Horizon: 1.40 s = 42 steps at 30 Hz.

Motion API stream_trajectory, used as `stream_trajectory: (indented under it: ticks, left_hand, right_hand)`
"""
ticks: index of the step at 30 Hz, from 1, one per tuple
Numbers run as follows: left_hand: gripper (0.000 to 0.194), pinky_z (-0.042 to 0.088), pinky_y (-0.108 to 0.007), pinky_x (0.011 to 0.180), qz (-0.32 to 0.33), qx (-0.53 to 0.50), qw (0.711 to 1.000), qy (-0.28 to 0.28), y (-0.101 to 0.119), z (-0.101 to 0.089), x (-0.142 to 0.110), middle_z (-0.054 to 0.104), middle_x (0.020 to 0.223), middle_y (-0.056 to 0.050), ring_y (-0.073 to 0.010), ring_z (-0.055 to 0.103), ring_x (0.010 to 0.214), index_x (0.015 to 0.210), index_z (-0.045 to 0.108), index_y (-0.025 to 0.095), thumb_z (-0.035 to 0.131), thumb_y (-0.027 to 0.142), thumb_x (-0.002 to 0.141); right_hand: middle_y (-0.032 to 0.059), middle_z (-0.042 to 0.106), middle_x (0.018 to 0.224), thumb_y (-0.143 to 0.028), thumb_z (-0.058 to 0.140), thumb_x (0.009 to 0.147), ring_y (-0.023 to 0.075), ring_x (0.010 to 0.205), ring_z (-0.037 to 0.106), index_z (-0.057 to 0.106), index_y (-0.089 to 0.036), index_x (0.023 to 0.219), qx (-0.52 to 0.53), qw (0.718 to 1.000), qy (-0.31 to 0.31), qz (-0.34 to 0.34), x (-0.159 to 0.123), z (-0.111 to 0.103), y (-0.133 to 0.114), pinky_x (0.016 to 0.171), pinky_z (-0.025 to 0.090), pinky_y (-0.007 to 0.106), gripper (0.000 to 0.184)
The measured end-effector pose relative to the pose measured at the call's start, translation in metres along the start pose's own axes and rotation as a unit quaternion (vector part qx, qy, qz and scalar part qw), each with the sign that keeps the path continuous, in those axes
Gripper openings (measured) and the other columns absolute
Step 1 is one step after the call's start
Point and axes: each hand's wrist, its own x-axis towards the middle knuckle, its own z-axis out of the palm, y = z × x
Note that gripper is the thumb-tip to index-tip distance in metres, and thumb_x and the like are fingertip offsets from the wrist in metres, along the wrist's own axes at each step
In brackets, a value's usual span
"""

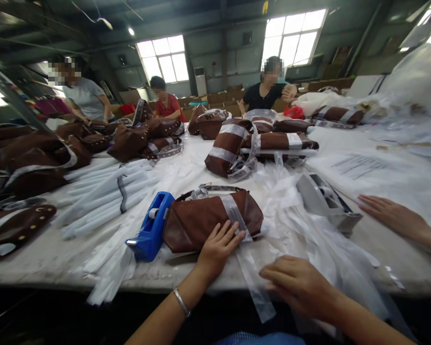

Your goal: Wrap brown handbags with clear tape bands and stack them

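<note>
A brown handbag (201, 218) lies on its side at the table's front, its strap (219, 188) along the far edge. Around its right part runs a clear plastic strip (253, 282), whose loose end hangs over the table edge. My left hand (219, 249), with a silver bangle at the wrist, rests on the bag and strip with fingers spread. Just right of the strip's loose end is my right hand (298, 285), fingers bent and pressed together; what they hold, if anything, is hidden. A blue tape dispenser (153, 230) stands against the bag's left end.
A grey tape dispenser (326, 203) stands to the right, near another person's hand (395, 215). White plastic strips (111, 254) lie left. Wrapped brown bags (224, 148) sit behind, more bags (32, 158) pile up left, and several people work across the table.
</note>
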Motion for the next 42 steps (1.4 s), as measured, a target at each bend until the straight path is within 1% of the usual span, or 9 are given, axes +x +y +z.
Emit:
stream_trajectory:
  ticks: [4,8,13,18,23,30,36,38,42]
  left_hand:
    - [0.049,0.046,-0.047,0.111,0.003,0.007,1.0,0.029,0.001,0.002,0.0,0.044,0.155,-0.003,-0.0254,0.044,0.141,0.148,0.042,0.028,0.044,0.019,0.1]
    - [0.049,0.046,-0.045,0.111,0.003,0.016,1.0,0.024,0.001,0.004,0.0,0.043,0.155,-0.002,-0.0246,0.042,0.142,0.149,0.041,0.029,0.043,0.018,0.101]
    - [0.049,0.047,-0.044,0.11,0.004,0.024,0.999,0.028,0.001,0.005,0.0,0.041,0.157,-0.002,-0.0247,0.044,0.141,0.148,0.042,0.029,0.042,0.019,0.101]
    - [0.048,0.049,-0.043,0.109,0.0,0.031,0.999,0.044,0.001,0.007,0.0,0.042,0.156,-0.003,-0.025,0.046,0.139,0.147,0.044,0.028,0.044,0.019,0.1]
    - [0.047,0.05,-0.042,0.107,-0.012,0.036,0.997,0.062,0.003,0.009,-0.001,0.042,0.156,-0.003,-0.0249,0.048,0.138,0.148,0.043,0.026,0.043,0.021,0.101]
    - [0.047,0.049,-0.041,0.109,-0.026,0.034,0.997,0.057,0.005,0.01,0.0,0.037,0.158,-0.003,-0.0243,0.047,0.139,0.149,0.042,0.026,0.042,0.021,0.102]
    - [0.048,0.049,-0.041,0.107,-0.024,0.032,0.996,0.074,0.005,0.012,0.0,0.037,0.159,-0.003,-0.0238,0.048,0.138,0.149,0.041,0.025,0.04,0.019,0.101]
    - [0.048,0.049,-0.041,0.107,-0.024,0.028,0.996,0.077,0.005,0.011,0.0,0.037,0.158,-0.002,-0.0232,0.047,0.138,0.149,0.042,0.025,0.04,0.019,0.101]
    - [0.047,0.048,-0.04,0.108,-0.022,0.017,0.997,0.073,0.004,0.011,-0.001,0.039,0.157,0.002,-0.0227,0.045,0.14,0.147,0.044,0.03,0.039,0.02,0.102]
  right_hand:
    - [0.0134,0.066,0.13,-0.021,0.049,0.1,0.0237,0.123,0.059,0.057,-0.017,0.134,-0.048,0.996,0.071,-0.002,0.07,0.007,0.046,0.109,0.045,0.045,0.035]
    - [0.0148,0.055,0.144,-0.023,0.048,0.099,0.0284,0.14,0.044,0.055,-0.016,0.139,-0.054,0.996,0.046,0.052,0.132,0.032,0.101,0.117,0.036,0.051,0.041]
    - [0.0124,0.063,0.136,-0.037,0.043,0.101,0.0281,0.127,0.058,0.059,-0.018,0.137,0.037,0.988,-0.116,0.09,0.185,0.04,0.145,0.108,0.046,0.041,0.043]
    - [0.0142,0.06,0.139,-0.074,0.043,0.091,0.0348,0.123,0.06,0.049,-0.021,0.147,0.066,0.941,-0.315,0.107,0.222,0.035,0.152,0.104,0.047,0.044,0.077]
    - [0.0141,0.069,0.123,-0.079,0.045,0.086,0.0316,0.109,0.067,0.062,-0.019,0.133,0.06,0.92,-0.373,0.107,0.232,0.038,0.154,0.092,0.051,0.039,0.079]
    - [0.0152,0.075,0.101,-0.07,0.031,0.096,0.0288,0.093,0.071,0.072,-0.015,0.109,-0.022,0.913,-0.396,0.093,0.224,0.035,0.169,0.082,0.051,0.036,0.07]
    - [0.0148,0.076,0.09,-0.052,0.034,0.102,0.0275,0.088,0.072,0.075,-0.014,0.093,-0.065,0.923,-0.365,0.101,0.209,0.028,0.17,0.08,0.052,0.034,0.057]
    - [0.0176,0.075,0.096,-0.044,0.035,0.103,0.0293,0.092,0.072,0.075,-0.012,0.097,-0.082,0.931,-0.34,0.108,0.203,0.024,0.164,0.083,0.052,0.037,0.051]
    - [0.0183,0.062,0.134,-0.033,0.037,0.104,0.0278,0.118,0.063,0.057,-0.013,0.137,-0.077,0.959,-0.254,0.103,0.191,0.019,0.143,0.1,0.049,0.039,0.043]
